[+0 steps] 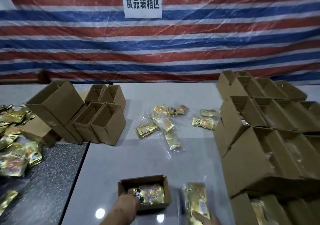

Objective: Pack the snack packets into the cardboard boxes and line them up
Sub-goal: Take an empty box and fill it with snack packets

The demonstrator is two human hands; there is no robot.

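Observation:
A small open cardboard box [165,188] stands near the table's front edge with gold snack packets [150,192] inside. My left hand [127,201] reaches into its near left corner and touches the packets; how its fingers lie is hidden. To the right, my right hand [206,218] grips the near end of a long gold snack packet [196,201], which is blurred. More gold packets [161,121] lie loose in the middle of the table, with two others [204,122] further right.
Empty open boxes [102,119] stand in a cluster at the back left. Rows of open boxes [270,121] fill the right side. A heap of gold packets [15,148] covers the left edge. A striped tarp with a sign [142,0] hangs behind.

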